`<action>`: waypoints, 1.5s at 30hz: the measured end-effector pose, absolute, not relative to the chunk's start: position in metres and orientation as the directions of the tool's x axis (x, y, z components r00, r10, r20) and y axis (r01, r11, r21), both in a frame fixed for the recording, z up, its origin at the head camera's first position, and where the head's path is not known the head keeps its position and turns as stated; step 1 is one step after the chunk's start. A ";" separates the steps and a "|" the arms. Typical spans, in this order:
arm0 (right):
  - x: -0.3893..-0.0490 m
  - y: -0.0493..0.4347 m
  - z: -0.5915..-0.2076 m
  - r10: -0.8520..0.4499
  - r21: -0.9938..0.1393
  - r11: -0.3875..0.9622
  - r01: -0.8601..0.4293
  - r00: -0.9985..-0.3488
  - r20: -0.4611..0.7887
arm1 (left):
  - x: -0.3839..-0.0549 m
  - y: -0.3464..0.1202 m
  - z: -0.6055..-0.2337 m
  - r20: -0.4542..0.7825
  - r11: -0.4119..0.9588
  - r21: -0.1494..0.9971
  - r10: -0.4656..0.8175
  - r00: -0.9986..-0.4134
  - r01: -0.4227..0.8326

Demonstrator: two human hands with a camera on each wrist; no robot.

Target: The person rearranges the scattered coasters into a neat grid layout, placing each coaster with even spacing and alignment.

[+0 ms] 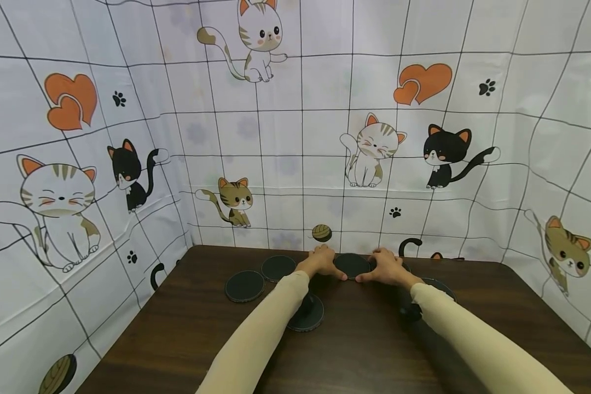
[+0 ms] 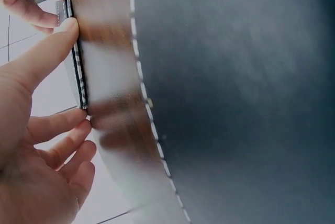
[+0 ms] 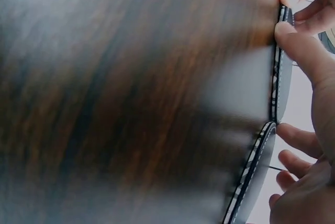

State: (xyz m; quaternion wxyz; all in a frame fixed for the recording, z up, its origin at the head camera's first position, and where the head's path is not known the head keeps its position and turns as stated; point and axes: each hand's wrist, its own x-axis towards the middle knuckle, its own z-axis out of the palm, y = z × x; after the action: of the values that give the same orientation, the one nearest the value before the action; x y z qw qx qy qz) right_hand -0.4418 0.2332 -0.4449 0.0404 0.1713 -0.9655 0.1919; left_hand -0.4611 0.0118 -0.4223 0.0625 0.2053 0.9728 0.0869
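At the back of the table, a round dark coaster [image 1: 352,266] with white stitching round its edge lies between both hands. My left hand [image 1: 319,261] grips its left side, the thumb on the near rim and the fingers spread along the side. From the right, my right hand [image 1: 386,268] holds the same coaster, its thumb also at the near rim. The two thumbs sit a short way apart. Under my left forearm lies another coaster [image 1: 309,317], which fills much of the left wrist view. A further coaster [image 3: 254,177] sits close by my right fingers in the right wrist view.
Two more coasters [image 1: 244,287] lie to the left on the dark wooden table [image 1: 364,350]. Another coaster [image 1: 439,285] shows partly behind my right sleeve. A white cat-print cloth [image 1: 276,131] hangs along the table's back and sides.
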 end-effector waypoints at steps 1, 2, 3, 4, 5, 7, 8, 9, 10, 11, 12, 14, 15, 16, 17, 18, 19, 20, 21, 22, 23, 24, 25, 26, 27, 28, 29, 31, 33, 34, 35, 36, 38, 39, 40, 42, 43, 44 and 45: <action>-0.442 0.233 -0.445 -0.317 -0.357 0.866 -0.349 -0.937 0.149 | -0.461 0.012 -0.422 -0.087 0.898 0.199 0.415 -0.906 0.392; -0.442 0.233 -0.446 -0.316 -0.359 0.865 -0.351 -0.936 0.154 | -0.461 0.011 -0.421 -0.088 0.896 0.201 0.419 -0.904 0.395; -0.442 0.234 -0.446 -0.314 -0.364 0.862 -0.353 -0.935 0.162 | -0.461 0.011 -0.420 -0.087 0.893 0.207 0.423 -0.902 0.399; -0.442 0.234 -0.446 -0.313 -0.374 0.856 -0.357 -0.934 0.173 | -0.461 0.011 -0.419 -0.085 0.891 0.209 0.428 -0.900 0.404; -0.441 0.234 -0.447 -0.313 -0.381 0.851 -0.361 -0.932 0.182 | -0.461 0.010 -0.418 -0.084 0.888 0.213 0.433 -0.898 0.408; -0.440 0.235 -0.447 -0.310 -0.397 0.843 -0.365 -0.930 0.197 | -0.461 0.009 -0.416 -0.083 0.881 0.208 0.448 -0.890 0.424; -0.440 0.236 -0.448 -0.308 -0.408 0.836 -0.367 -0.929 0.205 | -0.461 0.008 -0.416 -0.080 0.878 0.206 0.454 -0.887 0.431; -0.440 0.236 -0.447 -0.310 -0.418 0.827 -0.375 -0.926 0.216 | -0.461 0.007 -0.415 -0.076 0.876 0.208 0.458 -0.886 0.435; -0.440 0.236 -0.447 -0.312 -0.428 0.818 -0.383 -0.922 0.229 | -0.462 0.006 -0.414 -0.071 0.875 0.204 0.461 -0.885 0.439; -0.439 0.237 -0.446 -0.312 -0.440 0.809 -0.389 -0.919 0.239 | -0.462 0.005 -0.414 -0.063 0.872 0.208 0.464 -0.884 0.443; -0.438 0.237 -0.444 -0.312 -0.453 0.798 -0.397 -0.916 0.252 | -0.461 0.003 -0.413 -0.049 0.868 0.213 0.467 -0.883 0.448; -0.435 0.239 -0.440 -0.315 -0.473 0.779 -0.412 -0.909 0.274 | -0.459 0.000 -0.411 -0.014 0.858 0.231 0.474 -0.880 0.459; -0.433 0.240 -0.436 -0.317 -0.483 0.769 -0.419 -0.906 0.281 | -0.458 -0.001 -0.409 0.007 0.849 0.251 0.478 -0.878 0.465; -0.430 0.240 -0.433 -0.320 -0.489 0.761 -0.426 -0.902 0.289 | -0.455 -0.004 -0.406 0.036 0.840 0.269 0.481 -0.876 0.472; -0.427 0.241 -0.429 -0.322 -0.502 0.749 -0.432 -0.900 0.295 | -0.452 -0.005 -0.404 0.068 0.826 0.289 0.486 -0.871 0.484; -0.423 0.241 -0.424 -0.326 -0.505 0.743 -0.440 -0.896 0.301 | -0.448 -0.007 -0.401 0.104 0.813 0.303 0.490 -0.865 0.497; -0.420 0.242 -0.420 -0.331 -0.511 0.734 -0.447 -0.893 0.307 | -0.443 -0.009 -0.397 0.136 0.800 0.319 0.491 -0.860 0.507; -0.415 0.243 -0.415 -0.336 -0.521 0.722 -0.455 -0.889 0.311 | -0.438 -0.010 -0.394 0.171 0.787 0.336 0.489 -0.855 0.518; -0.410 0.244 -0.409 -0.335 -0.535 0.710 -0.459 -0.888 0.316 | -0.433 -0.011 -0.391 0.205 0.776 0.348 0.485 -0.850 0.526; -0.406 0.245 -0.404 -0.336 -0.540 0.702 -0.464 -0.884 0.324 | -0.427 -0.012 -0.387 0.238 0.768 0.352 0.479 -0.845 0.535; -0.400 0.246 -0.399 -0.338 -0.543 0.694 -0.472 -0.880 0.334 | -0.422 -0.012 -0.384 0.269 0.761 0.351 0.476 -0.838 0.545; -0.395 0.247 -0.394 -0.342 -0.541 0.689 -0.482 -0.875 0.344 | -0.416 -0.013 -0.381 0.298 0.753 0.357 0.469 -0.831 0.553; -0.389 0.249 -0.389 -0.346 -0.539 0.682 -0.494 -0.868 0.356 | -0.410 -0.013 -0.378 0.321 0.747 0.361 0.462 -0.827 0.558; -0.383 0.250 -0.385 -0.351 -0.542 0.672 -0.505 -0.861 0.368 | -0.403 -0.013 -0.375 0.344 0.744 0.359 0.455 -0.821 0.563; -0.378 0.250 -0.382 -0.352 -0.541 0.665 -0.515 -0.855 0.381 | -0.396 -0.012 -0.372 0.365 0.740 0.360 0.449 -0.815 0.569; -0.372 0.251 -0.380 -0.358 -0.536 0.659 -0.528 -0.847 0.393 | -0.389 -0.012 -0.369 0.381 0.743 0.353 0.441 -0.812 0.569; -0.367 0.252 -0.378 -0.368 -0.536 0.647 -0.542 -0.838 0.404 | -0.381 -0.011 -0.367 0.393 0.747 0.347 0.434 -0.811 0.567; -0.357 0.254 -0.378 -0.383 -0.544 0.622 -0.563 -0.825 0.415 | -0.366 -0.009 -0.366 0.399 0.766 0.328 0.418 -0.816 0.553; -0.347 0.256 -0.381 -0.393 -0.550 0.605 -0.575 -0.817 0.422 | -0.352 -0.007 -0.368 0.393 0.788 0.307 0.407 -0.825 0.534; -0.342 0.257 -0.383 -0.399 -0.551 0.598 -0.582 -0.813 0.424 | -0.346 -0.005 -0.370 0.385 0.800 0.292 0.404 -0.830 0.525; -0.338 0.258 -0.386 -0.404 -0.551 0.595 -0.585 -0.810 0.425 | -0.340 -0.004 -0.372 0.377 0.808 0.277 0.407 -0.832 0.520; -0.335 0.259 -0.390 -0.405 -0.548 0.598 -0.584 -0.811 0.423 | -0.336 -0.003 -0.374 0.365 0.815 0.264 0.411 -0.836 0.516; -0.329 0.260 -0.397 -0.411 -0.541 0.608 -0.580 -0.814 0.411 | -0.329 -0.002 -0.379 0.333 0.824 0.241 0.425 -0.841 0.512; -0.327 0.260 -0.401 -0.415 -0.541 0.614 -0.575 -0.818 0.399 | -0.327 -0.002 -0.382 0.316 0.828 0.235 0.431 -0.845 0.510; -0.325 0.261 -0.405 -0.422 -0.534 0.624 -0.571 -0.821 0.385 | -0.325 -0.002 -0.385 0.295 0.832 0.225 0.438 -0.850 0.507; -0.322 0.261 -0.413 -0.438 -0.531 0.633 -0.563 -0.826 0.354 | -0.322 -0.002 -0.390 0.246 0.840 0.215 0.446 -0.860 0.497; -0.321 0.261 -0.416 -0.444 -0.530 0.637 -0.560 -0.828 0.342 | -0.321 -0.002 -0.392 0.224 0.844 0.213 0.448 -0.865 0.492; -0.320 0.260 -0.420 -0.450 -0.531 0.638 -0.558 -0.830 0.331 | -0.320 -0.002 -0.395 0.202 0.846 0.212 0.452 -0.869 0.489; -0.320 0.260 -0.424 -0.458 -0.524 0.642 -0.559 -0.829 0.322 | -0.319 -0.002 -0.397 0.173 0.848 0.211 0.458 -0.872 0.487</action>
State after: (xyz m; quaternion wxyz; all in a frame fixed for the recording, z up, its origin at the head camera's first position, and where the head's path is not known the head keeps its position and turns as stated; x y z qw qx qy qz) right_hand -0.3198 0.2603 -0.4239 0.0798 0.2817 -0.9027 0.3154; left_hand -0.3190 -0.0017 -0.3969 -0.0582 0.2461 0.9594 0.1251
